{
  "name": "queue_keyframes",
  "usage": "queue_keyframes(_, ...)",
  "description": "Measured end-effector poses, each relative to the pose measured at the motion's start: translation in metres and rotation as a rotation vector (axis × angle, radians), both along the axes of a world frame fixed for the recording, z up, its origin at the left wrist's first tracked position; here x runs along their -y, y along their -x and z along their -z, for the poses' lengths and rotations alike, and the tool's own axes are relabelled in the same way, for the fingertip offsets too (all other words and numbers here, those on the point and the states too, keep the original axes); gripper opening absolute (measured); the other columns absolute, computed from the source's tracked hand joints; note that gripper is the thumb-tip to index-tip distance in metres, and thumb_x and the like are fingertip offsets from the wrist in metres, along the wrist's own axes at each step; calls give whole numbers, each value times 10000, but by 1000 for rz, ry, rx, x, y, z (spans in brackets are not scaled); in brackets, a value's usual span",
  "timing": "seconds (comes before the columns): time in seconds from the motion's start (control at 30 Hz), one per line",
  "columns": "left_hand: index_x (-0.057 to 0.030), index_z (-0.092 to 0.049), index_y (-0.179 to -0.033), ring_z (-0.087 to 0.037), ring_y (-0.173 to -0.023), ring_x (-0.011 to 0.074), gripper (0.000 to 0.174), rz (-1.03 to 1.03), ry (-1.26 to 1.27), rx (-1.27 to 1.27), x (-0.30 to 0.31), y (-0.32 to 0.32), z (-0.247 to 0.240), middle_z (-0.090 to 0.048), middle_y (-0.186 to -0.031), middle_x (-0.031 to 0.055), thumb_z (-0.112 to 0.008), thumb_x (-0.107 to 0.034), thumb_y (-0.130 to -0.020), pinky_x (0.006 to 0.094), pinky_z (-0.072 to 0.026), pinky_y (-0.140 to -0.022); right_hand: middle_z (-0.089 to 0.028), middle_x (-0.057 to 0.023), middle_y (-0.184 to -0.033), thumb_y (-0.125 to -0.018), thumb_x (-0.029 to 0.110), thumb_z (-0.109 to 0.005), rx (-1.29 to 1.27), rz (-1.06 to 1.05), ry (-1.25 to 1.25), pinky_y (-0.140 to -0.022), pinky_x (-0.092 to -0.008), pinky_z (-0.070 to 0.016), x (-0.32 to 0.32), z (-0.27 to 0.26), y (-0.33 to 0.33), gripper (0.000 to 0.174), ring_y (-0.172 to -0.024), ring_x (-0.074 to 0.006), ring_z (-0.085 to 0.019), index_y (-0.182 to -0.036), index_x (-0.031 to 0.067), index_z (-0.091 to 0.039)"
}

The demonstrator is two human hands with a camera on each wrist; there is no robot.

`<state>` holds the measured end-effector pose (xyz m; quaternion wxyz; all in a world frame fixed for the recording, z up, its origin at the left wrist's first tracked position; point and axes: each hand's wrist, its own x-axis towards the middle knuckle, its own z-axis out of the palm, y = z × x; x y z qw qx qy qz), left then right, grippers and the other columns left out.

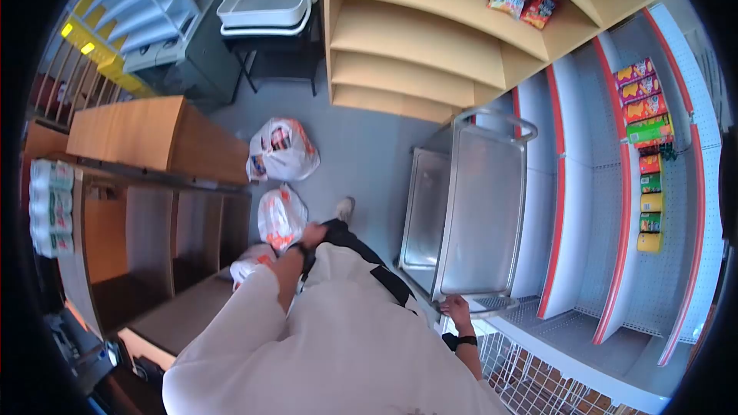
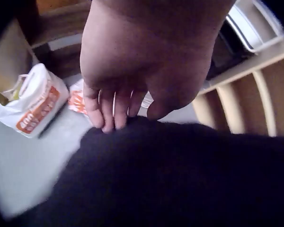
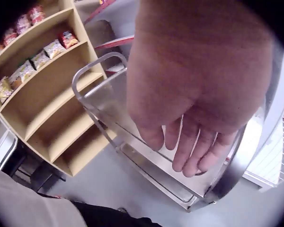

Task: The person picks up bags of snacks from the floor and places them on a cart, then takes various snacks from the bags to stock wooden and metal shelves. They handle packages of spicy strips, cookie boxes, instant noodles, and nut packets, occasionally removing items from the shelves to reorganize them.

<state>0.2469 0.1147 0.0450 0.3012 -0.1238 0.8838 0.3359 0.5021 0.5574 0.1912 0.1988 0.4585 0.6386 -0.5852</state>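
My left hand (image 1: 313, 236) hangs beside my dark trouser leg (image 2: 146, 175), fingers loosely bent and holding nothing. In the head view, a white plastic bag with orange print (image 1: 281, 217) lies on the floor just beyond it. My right hand (image 3: 194, 104) is over the near end of a two-tier metal cart (image 1: 484, 207), fingers extended and nothing gripped. The cart's curved handle bar (image 3: 244, 153) runs right beside those fingers. Both cart trays look bare in the head view.
Another filled bag (image 1: 283, 150) lies farther ahead, and a third (image 1: 252, 263) by the brown shelf unit (image 1: 150, 230) at left. A wooden shelf (image 1: 430, 38) with snack bags stands ahead. White shelving (image 1: 573, 223) with snack packs lines the right, above a wire basket (image 1: 530, 373).
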Motion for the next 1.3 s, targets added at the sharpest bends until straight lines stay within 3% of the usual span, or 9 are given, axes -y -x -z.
queue_keyframes(0.2, -31, -636, -1075, -631, -993, 301, 370, -35, -539, 108, -99, -41, -36, -673, -1010, 162, -569, -310, -840, 377, -475, -873, -669, -115, -795, -853, 107, -541, -8, -888, -226, -648, -313, -530, 18, 33, -135, 236, -699, -214, -645, -1009, -43, -636)
queue_keyframes(0.37, -26, -628, -1068, -633, -915, 240, 351, 115, -409, 244, -37, -102, -50, -678, -953, 106, -598, -287, -835, 332, -475, -848, -665, -105, -864, -837, 189, -569, 181, -775, -98, -730, -376, -533, -20, 27, -203, 282, -772, -239, -648, -1056, 20, -624)
queue_keyframes(0.47, -24, -622, -997, -597, -629, 154, 208, -775, -550, 293, 40, -131, -42, -618, -771, 73, -571, -186, -877, 279, -482, -518, -663, -96, -885, -848, 208, -574, 330, -762, 27, -732, -382, -538, -17, 5, -207, 271, -769, -238, -650, -1065, 51, -616)
queue_keyframes(0.73, -42, -572, -935, -600, -549, 197, 230, -1144, -293, 601, 188, -258, -27, -627, -735, 93, -492, -255, -898, 336, -489, -459, -657, -63, -914, -868, 189, -593, 700, -253, 375, -674, -369, -560, 11, 26, -110, 241, -764, -190, -653, -1097, 116, -594)
queue_keyframes(0.9, -30, -644, -1011, -643, -863, 305, 285, -421, 11, 257, 226, -273, 95, -655, -874, 183, -507, -249, -890, 450, -513, -691, -656, -36, -904, -886, 212, -581, 714, -332, 178, -668, -365, -553, 67, 4, -31, 218, -729, -202, -649, -1074, 104, -603)
queue_keyframes(1.0, 48, -580, -1099, -570, -1012, 438, 426, 715, 245, 205, 219, -108, 80, -603, -1064, 251, -601, -270, -816, 439, -440, -931, -666, -41, -900, -881, 157, -570, 416, -1018, 150, -694, -293, -529, 48, 45, -83, 172, -759, -162, -634, -1024, 105, -650)
queue_keyframes(1.03, 48, -508, -1176, -548, -1046, 450, 510, -166, -112, 67, 223, -85, 102, -571, -1136, 263, -641, -252, -785, 459, -424, -944, -682, -51, -931, -894, 192, -550, 801, -267, 196, -763, -314, -515, 99, 5, -35, 193, -820, -156, -628, -1018, 86, -655)
queue_keyframes(1.13, 55, -358, -1342, -434, -1224, 452, 699, -218, -55, 102, 221, 65, 122, -449, -1306, 310, -672, -235, -789, 443, -376, -1029, -686, -64, -954, -884, 213, -575, 553, -638, -76, -763, -329, -511, 171, -43, 10, 235, -851, -169, -629, -1046, 60, -651)
queue_keyframes(1.3, 81, -166, -1419, -361, -1291, 435, 926, -51, -49, -131, 231, 236, 194, -353, -1392, 297, -725, -190, -732, 410, -323, -1084, -682, -90, -978, -825, 88, -596, 927, 566, 184, -743, -315, -510, 210, -98, 30, 267, -881, -182, -634, -1078, 20, -652)
